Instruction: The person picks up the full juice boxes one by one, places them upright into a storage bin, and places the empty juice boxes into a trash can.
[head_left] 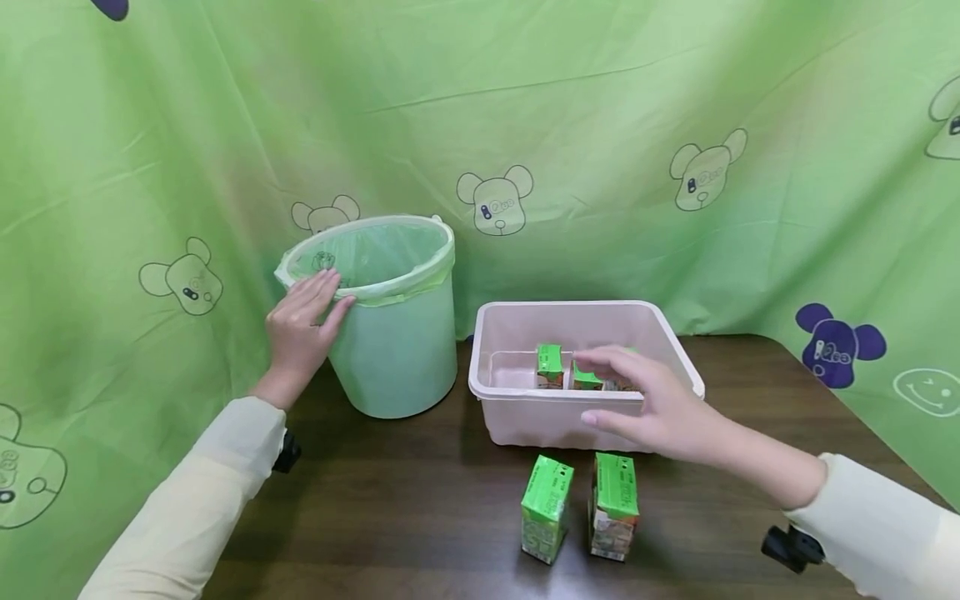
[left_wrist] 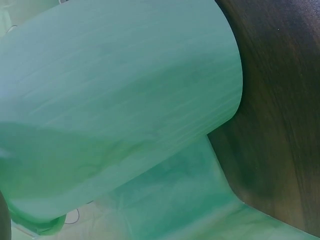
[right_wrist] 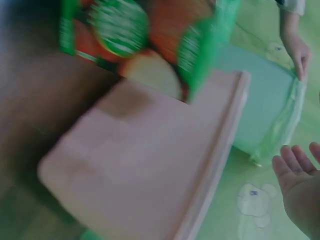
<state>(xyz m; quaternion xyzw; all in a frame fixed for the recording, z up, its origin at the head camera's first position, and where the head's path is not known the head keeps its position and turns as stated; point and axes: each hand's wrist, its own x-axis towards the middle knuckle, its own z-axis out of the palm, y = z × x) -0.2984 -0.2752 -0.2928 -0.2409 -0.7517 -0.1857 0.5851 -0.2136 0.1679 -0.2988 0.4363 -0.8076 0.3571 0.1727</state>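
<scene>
My left hand (head_left: 302, 321) rests on the near left rim of a pale green bin (head_left: 393, 358), fingers extended. A thin green liner (head_left: 405, 287) is folded over that rim. My right hand (head_left: 660, 408) hovers with fingers and thumb spread over the front edge of a pale pink plastic tub (head_left: 525, 417), holding nothing. Two small green-topped drink cartons stand upright on the table before the tub, a left carton (head_left: 545, 508) and a right carton (head_left: 614, 506). Inside the tub are more cartons (head_left: 550, 365), partly hidden by my right hand. One carton (right_wrist: 120, 27) looms blurred in the right wrist view.
The bin stands left of the tub on a dark wooden table (head_left: 420, 517). A green cloth (head_left: 592, 108) printed with bear faces hangs behind and along both sides. The tub's raised lip (head_left: 570, 307) runs all round its opening.
</scene>
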